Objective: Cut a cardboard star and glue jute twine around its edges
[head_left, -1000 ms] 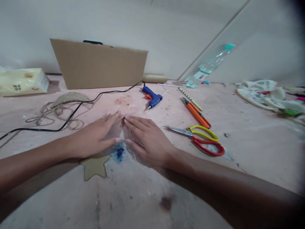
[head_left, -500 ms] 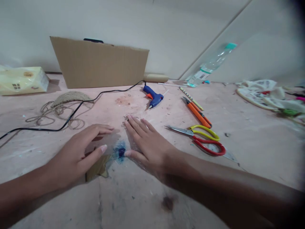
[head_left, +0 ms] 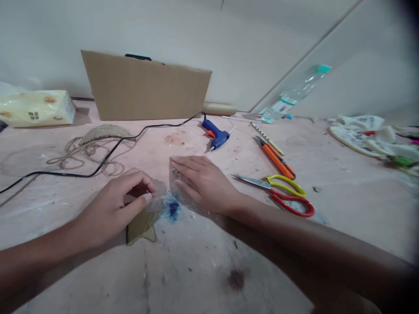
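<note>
My left hand (head_left: 114,205) hovers over a cut piece of brown cardboard (head_left: 140,226) with a pointed corner, and partly covers it. Its fingers are curled and the thumb tip meets the index finger; anything pinched there is too small or see-through to name. My right hand (head_left: 207,185) lies on the tabletop with fingers stretched out and together, holding nothing. Small dark crumbs (head_left: 176,171) lie by its fingers. Between the hands is a dark blue stain (head_left: 173,209), with a shiny, clear film-like patch around it.
Beyond my hands lies a blue glue gun (head_left: 218,136) with a black cord (head_left: 65,173). Scissors (head_left: 288,196), an orange cutter (head_left: 276,160) and a tape strip (head_left: 266,137) sit right. Twine (head_left: 70,157), tissues (head_left: 42,109), a cardboard panel (head_left: 147,91) and a bottle (head_left: 291,98) stand farther back.
My right hand's fingers have drawn together and its thumb has moved up from the blue stain. My left thumb and fingers have closed together. The view has shifted slightly.
</note>
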Demonstrator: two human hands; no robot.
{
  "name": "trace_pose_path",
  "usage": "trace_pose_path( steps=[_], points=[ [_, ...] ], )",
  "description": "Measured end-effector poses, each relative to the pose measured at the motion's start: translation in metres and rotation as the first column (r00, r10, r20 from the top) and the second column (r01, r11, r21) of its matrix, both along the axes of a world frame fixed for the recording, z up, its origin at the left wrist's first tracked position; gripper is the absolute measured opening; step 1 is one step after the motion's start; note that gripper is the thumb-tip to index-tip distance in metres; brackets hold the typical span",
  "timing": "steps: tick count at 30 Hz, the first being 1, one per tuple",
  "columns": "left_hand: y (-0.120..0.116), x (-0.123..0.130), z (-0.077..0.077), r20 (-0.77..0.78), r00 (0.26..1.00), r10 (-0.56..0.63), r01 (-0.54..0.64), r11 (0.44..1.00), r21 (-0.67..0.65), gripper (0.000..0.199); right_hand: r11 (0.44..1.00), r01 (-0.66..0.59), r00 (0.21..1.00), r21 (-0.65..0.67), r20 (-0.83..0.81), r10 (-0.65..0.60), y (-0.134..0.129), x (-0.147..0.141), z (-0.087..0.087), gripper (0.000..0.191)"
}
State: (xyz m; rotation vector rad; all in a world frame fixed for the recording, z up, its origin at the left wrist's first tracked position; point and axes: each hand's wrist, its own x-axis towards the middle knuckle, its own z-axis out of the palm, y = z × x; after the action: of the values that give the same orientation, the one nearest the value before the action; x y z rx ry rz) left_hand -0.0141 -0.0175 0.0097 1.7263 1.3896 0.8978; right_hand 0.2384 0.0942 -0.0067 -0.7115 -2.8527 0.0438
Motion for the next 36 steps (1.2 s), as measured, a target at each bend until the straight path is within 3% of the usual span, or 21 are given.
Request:
trace_pose_path(
  steps=[3,7,12,17,21,25,36],
  points=[
    [0.0,0.001,-0.002,0.01,1.0,0.008,-0.008,1.0,-0.004,0.019,1.0,-0.005,1.0,0.008,0.02,0.005,-0.003,0.001,0.002,0.048],
    [0.0,0.002,-0.003,0.018,1.0,0.022,-0.022,1.0,-0.006,0.02,0.998,0.049,0.995,0.037,0.089,-0.053,0.004,-0.002,0.021,0.043],
    [0.0,0.001,-0.004,0.013,1.0,0.02,-0.02,1.0,-0.009,0.021,0.985,0.16,0.952,0.061,0.254,-0.17,0.014,-0.016,0.037,0.065],
    [-0.001,0.0,-0.005,0.0,1.0,0.002,-0.002,1.0,-0.007,0.021,0.963,0.25,0.901,0.099,0.339,-0.269,0.009,-0.037,0.03,0.072],
    [-0.001,0.0,-0.004,-0.002,1.0,-0.007,0.007,1.0,-0.004,0.021,0.958,0.265,0.889,0.108,0.359,-0.286,0.003,-0.047,0.027,0.053],
    [-0.001,0.0,-0.002,-0.006,1.0,-0.009,0.009,1.0,-0.006,0.021,0.961,0.258,0.883,0.099,0.38,-0.276,0.003,-0.047,0.028,0.034],
    [0.001,0.001,-0.003,-0.016,1.0,-0.026,0.026,1.0,0.015,0.022,0.933,0.359,0.894,0.009,0.283,-0.347,0.016,-0.041,0.021,0.03]
  ],
)
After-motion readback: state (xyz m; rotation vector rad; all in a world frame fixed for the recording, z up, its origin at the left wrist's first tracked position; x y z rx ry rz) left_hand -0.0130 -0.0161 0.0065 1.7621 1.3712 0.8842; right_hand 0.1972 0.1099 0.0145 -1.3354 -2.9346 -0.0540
